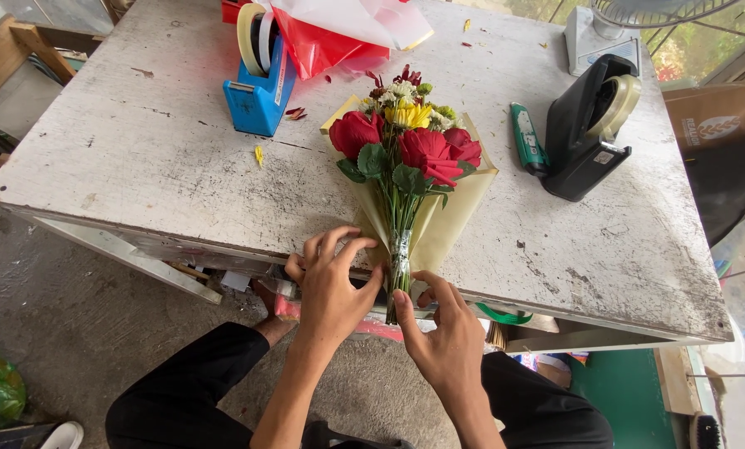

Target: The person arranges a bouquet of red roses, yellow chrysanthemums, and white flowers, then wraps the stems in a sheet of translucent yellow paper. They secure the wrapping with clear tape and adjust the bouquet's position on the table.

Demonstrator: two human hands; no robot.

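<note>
A bouquet of red roses [426, 151] with yellow and white flowers lies on a sheet of yellow wrapping paper [447, 218] at the near edge of a worn white table [165, 158]. Its green stems [400, 262] are bound with clear tape and stick out over the table edge. My left hand [333, 283] presses on the paper's lower left corner beside the stems, fingers bent. My right hand [443, 333] is just below the table edge, its fingertips touching the stem ends and the paper's lower right edge.
A blue tape dispenser [260, 87] stands at the back left, red and clear wrapping sheets [331, 37] behind it. A black tape dispenser [589, 125] and a green pen-like tool [526, 137] lie right of the bouquet. A fan base [593, 37] sits at the far right.
</note>
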